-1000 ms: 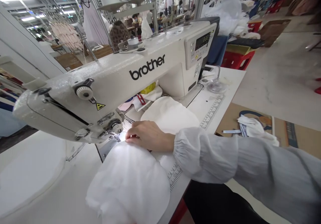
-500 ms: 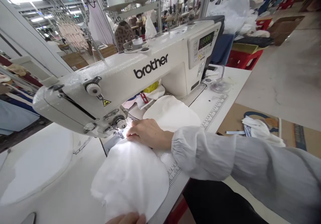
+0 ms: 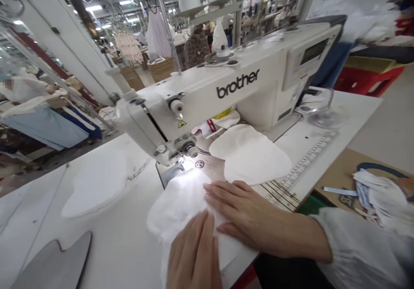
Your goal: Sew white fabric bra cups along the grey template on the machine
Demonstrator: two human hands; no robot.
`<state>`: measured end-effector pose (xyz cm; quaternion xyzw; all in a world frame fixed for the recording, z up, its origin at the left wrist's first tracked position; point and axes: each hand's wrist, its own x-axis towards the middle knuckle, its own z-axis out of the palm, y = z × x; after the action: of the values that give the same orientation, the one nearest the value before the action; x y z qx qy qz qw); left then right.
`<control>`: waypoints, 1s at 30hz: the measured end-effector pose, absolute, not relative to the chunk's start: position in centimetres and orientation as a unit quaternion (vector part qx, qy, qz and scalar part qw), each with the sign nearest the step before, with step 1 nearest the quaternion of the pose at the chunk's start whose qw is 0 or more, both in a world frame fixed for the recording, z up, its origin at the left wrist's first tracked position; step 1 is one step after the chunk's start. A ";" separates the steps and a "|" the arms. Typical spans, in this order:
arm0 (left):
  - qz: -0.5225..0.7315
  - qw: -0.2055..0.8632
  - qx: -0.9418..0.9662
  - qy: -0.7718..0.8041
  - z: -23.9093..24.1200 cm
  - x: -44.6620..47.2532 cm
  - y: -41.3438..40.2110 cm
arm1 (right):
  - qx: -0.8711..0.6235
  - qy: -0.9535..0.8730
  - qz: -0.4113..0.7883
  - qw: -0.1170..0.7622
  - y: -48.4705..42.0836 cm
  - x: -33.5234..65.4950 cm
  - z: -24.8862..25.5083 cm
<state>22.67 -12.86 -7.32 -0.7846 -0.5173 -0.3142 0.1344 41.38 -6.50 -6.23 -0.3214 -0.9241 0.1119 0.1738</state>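
Note:
A white fabric piece (image 3: 174,202) lies on the sewing table, its far edge under the lit needle area of the white sewing machine (image 3: 200,95). My left hand (image 3: 196,252) rests on the near part of this fabric, fingers stretched out and side by side. Flat on the fabric's right side is my right hand (image 3: 239,213), fingers extended toward the left. Neither hand grips anything that shows. Behind my right hand, another white fabric piece (image 3: 252,155) lies on the machine bed. The fabric's near end is partly covered by my hands.
More white cut pieces (image 3: 97,185) lie left of the needle. A grey flat template (image 3: 54,263) sits at the lower left. Printed rulers (image 3: 310,151) run along the table's right side. Beyond it stand a cardboard box (image 3: 343,168) with cloth scraps and a red stool (image 3: 365,80).
My right hand has drawn back from the needle area onto the fabric's right side. My left hand has come farther into view over the fabric. The view has swung left.

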 end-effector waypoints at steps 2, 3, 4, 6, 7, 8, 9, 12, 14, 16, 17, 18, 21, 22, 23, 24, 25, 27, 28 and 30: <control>-0.261 0.104 -0.791 -0.543 -7.7 23.8 -11.5 | -0.312 -0.933 0.099 0.150 -6.9 41.5 -6.6; -0.228 0.097 -0.797 -0.551 -8.0 24.0 -10.9 | -0.309 -0.936 0.087 0.145 -7.0 41.4 -6.8; -0.198 0.094 -0.799 -0.560 -8.3 24.0 -10.5 | -0.308 -0.937 0.075 0.144 -7.0 41.4 -6.9; -0.152 0.106 -0.793 -0.580 -8.8 23.3 -10.2 | -0.312 -0.937 0.051 0.146 -6.9 41.3 -7.2; -0.130 0.110 -0.780 -0.602 -9.0 22.8 -10.3 | -0.312 -0.938 0.042 0.145 -6.9 41.2 -7.3; -0.105 0.110 -0.762 -0.630 -9.0 22.2 -10.5 | -0.311 -0.939 0.035 0.140 -6.9 41.2 -7.4; -0.076 0.106 -0.740 -0.660 -9.0 21.7 -10.7 | -0.310 -0.941 0.031 0.132 -6.8 41.2 -7.4; 0.000 0.084 -0.669 -0.738 -8.4 20.1 -11.3 | -0.309 -0.945 0.032 0.107 -6.8 41.3 -7.2; 0.016 0.079 -0.644 -0.760 -8.1 19.0 -11.6 | -0.311 -0.944 0.040 0.097 -6.8 41.3 -7.0; 0.014 0.083 -0.624 -0.777 -8.0 17.7 -12.0 | -0.312 -0.944 0.046 0.094 -6.8 41.4 -6.9; 0.007 0.087 -0.614 -0.784 -7.9 17.0 -12.3 | -0.312 -0.944 0.049 0.095 -6.8 41.4 -6.9; -0.003 0.091 -0.604 -0.792 -7.8 16.2 -12.6 | -0.312 -0.944 0.050 0.098 -6.8 41.5 -7.0; -0.060 0.082 -0.563 -0.820 -7.3 13.8 -13.6 | -0.305 -0.944 0.053 0.112 -7.1 41.8 -7.1; -0.084 0.067 -0.553 -0.826 -7.1 13.2 -13.9 | -0.302 -0.944 0.055 0.118 -7.2 41.9 -7.1; -0.108 0.048 -0.547 -0.828 -6.7 12.6 -14.0 | -0.298 -0.945 0.057 0.122 -7.4 41.9 -7.0; -0.127 0.023 -0.546 -0.828 -6.4 12.2 -13.9 | -0.294 -0.945 0.060 0.126 -7.6 42.0 -7.0; -0.139 -0.003 -0.547 -0.825 -6.1 12.0 -13.7 | -0.290 -0.946 0.064 0.129 -7.7 41.9 -6.9; -0.145 -0.049 -0.551 -0.820 -5.7 11.8 -12.7 | -0.280 -0.949 0.072 0.129 -8.1 41.8 -6.6; -0.140 -0.063 -0.549 -0.821 -5.5 11.9 -12.1 | -0.274 -0.950 0.074 0.130 -8.2 41.7 -6.5; -0.130 -0.067 -0.545 -0.826 -5.4 12.3 -10.7 | -0.268 -0.952 0.074 0.128 -8.4 41.7 -6.4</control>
<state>12.30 -10.74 -5.38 -0.5447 -0.8257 -0.1303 -0.0672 41.66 -8.43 -6.45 -0.2682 -0.9519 0.0736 0.1285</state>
